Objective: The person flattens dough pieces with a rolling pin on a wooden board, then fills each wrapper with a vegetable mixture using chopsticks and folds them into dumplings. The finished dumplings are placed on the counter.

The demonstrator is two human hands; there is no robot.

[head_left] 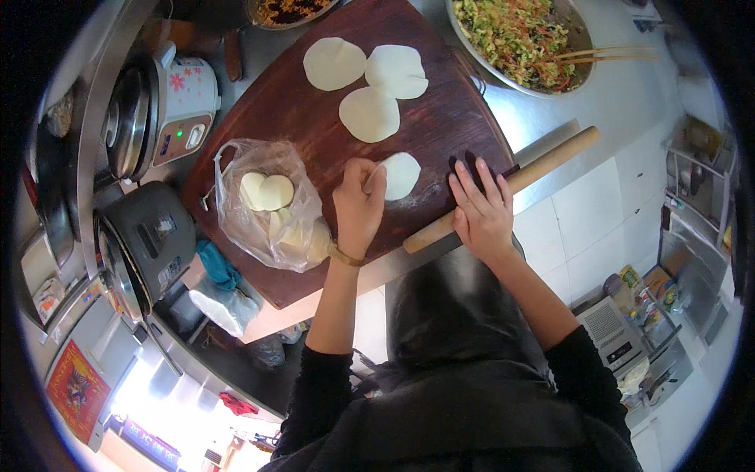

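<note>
My left hand [361, 197] pinches the left edge of a small round dough wrapper [401, 176], which lies on the dark wooden board [283, 100]. My right hand [485, 209] rests, fingers spread, on a wooden rolling pin [554, 159] that lies across the board's near right edge. Several rolled dough wrappers [369, 114] lie farther back on the board, some touching. Left of my left hand, a clear plastic bag [236, 230] stands open with dough pieces [276, 193] in it.
A metal bowl of chopped vegetable filling [513, 41] with chopsticks [613, 56] is at the back right. Another bowl [289, 12] sits at the back. To the left are a rice cooker [183, 112], a dark appliance [159, 236] and a teal cloth [218, 265].
</note>
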